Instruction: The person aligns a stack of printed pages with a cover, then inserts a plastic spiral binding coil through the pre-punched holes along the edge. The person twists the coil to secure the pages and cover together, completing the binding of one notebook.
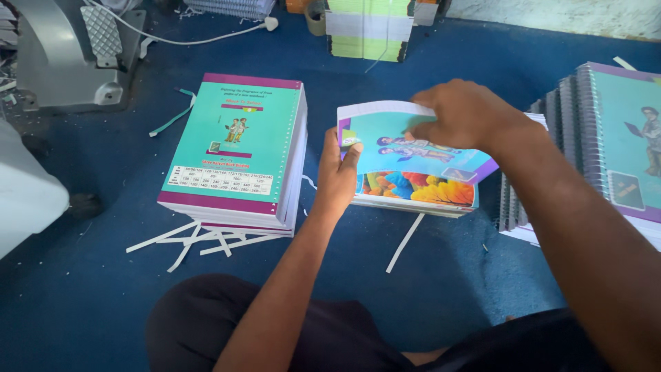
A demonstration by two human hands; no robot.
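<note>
A low pile of notebooks with teal, colourful covers (413, 186) lies on the blue floor in front of me. My left hand (337, 176) grips the left edge of the top cover, thumb over it. Over the same cover my right hand (465, 114) presses down near the far edge, and the cover bows upward between the two hands. A taller pile of teal notebooks with purple bands (237, 148) stands to the left, apart from both hands.
Spiral-bound notebooks (606, 145) stack up at the right. White paper strips (200, 241) lie scattered on the blue carpet (82, 303). A grey machine (65, 55) with a cable stands at the far left, and a green-white paper block (368, 27) at the back.
</note>
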